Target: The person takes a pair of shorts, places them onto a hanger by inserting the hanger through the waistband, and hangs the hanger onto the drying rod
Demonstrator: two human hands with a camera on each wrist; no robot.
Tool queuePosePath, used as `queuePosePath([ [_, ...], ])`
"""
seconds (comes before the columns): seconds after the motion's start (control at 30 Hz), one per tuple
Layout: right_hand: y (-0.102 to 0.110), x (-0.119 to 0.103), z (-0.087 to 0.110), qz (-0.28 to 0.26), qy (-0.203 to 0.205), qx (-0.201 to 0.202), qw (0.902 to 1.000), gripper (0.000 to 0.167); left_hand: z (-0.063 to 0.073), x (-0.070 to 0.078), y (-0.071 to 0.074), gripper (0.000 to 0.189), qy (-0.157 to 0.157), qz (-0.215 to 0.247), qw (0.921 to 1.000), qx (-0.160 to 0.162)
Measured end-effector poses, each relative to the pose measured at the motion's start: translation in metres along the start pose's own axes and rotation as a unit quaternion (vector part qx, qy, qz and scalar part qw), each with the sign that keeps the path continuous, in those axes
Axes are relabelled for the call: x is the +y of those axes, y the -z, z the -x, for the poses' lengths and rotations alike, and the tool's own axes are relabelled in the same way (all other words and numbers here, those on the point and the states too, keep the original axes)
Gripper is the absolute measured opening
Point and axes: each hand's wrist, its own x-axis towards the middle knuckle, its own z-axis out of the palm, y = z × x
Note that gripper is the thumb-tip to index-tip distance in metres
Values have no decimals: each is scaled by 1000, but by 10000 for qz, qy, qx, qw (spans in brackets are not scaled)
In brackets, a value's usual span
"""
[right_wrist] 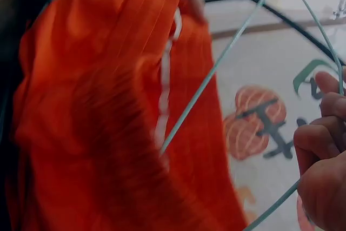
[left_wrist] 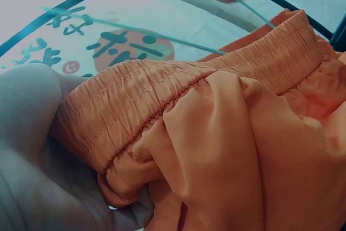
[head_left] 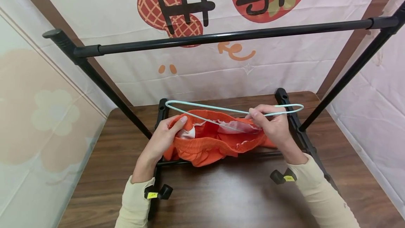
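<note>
1. Nearest, pale sleeves (head_left: 322,189) reach in over the table (head_left: 221,200), each with a black wrist mount (head_left: 166,191). The table is dark brown, wood-grained, and catches a soft sheen at its near middle.
2. The left hand (head_left: 162,134) grips one end of the elastic waistband of an orange garment (head_left: 207,147), which is held above the rack's base with its waist agape.
3. The right hand (head_left: 272,124) pinches a pale green hanger (head_left: 205,106); part of its wire runs down into the waist opening.
4. The black rack (head_left: 234,37) stands on the table, its top rail crossing beyond the hands.
5. Farthest, a creased white back cloth (head_left: 199,83) bears red round prints and bold black characters. Printed cloth (head_left: 41,143) also hangs at left, plainer cloth (head_left: 373,115) at right.
</note>
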Motion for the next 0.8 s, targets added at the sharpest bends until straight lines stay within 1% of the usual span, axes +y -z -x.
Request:
queuePosePath([
  [0.07, 6, 4, 2, 433, -181, 70, 9989, 28, 1, 0, 2, 46, -21, -62, 10000, 69],
  [0.1, 8, 5, 2, 526, -217, 87, 9983, 26, 1, 1, 2, 45, -52, -111, 9999, 111],
  [0.2, 14, 4, -1, 671, -80, 31, 9977, 23, 1, 2, 3, 40, -122, -241, 9994, 200],
  [0.3, 18, 2, -6, 714, 125, -142, 9973, 23, 1, 4, 4, 35, -189, -415, 9988, 202],
  [0.47, 24, -1, -13, 924, 275, -526, 9940, 26, 4, 5, 7, 28, -410, -639, 9971, -13],
  [0.57, 27, -3, -15, 1105, 285, -727, 9908, 25, 7, 7, 9, 35, -542, -807, 9951, -173],
  [0.67, 30, -3, -16, 1202, 364, -956, 9875, 24, 12, 11, 8, 41, -514, -1383, 9891, -18],
  [0.73, 30, -2, -17, 1204, 453, -1152, 9850, 24, 16, 15, 6, 44, -419, -1811, 9824, 199],
  [0.8, 30, -1, -16, 1261, 490, -1364, 9814, 24, 21, 19, 4, 46, -324, -2165, 9746, 480],
])
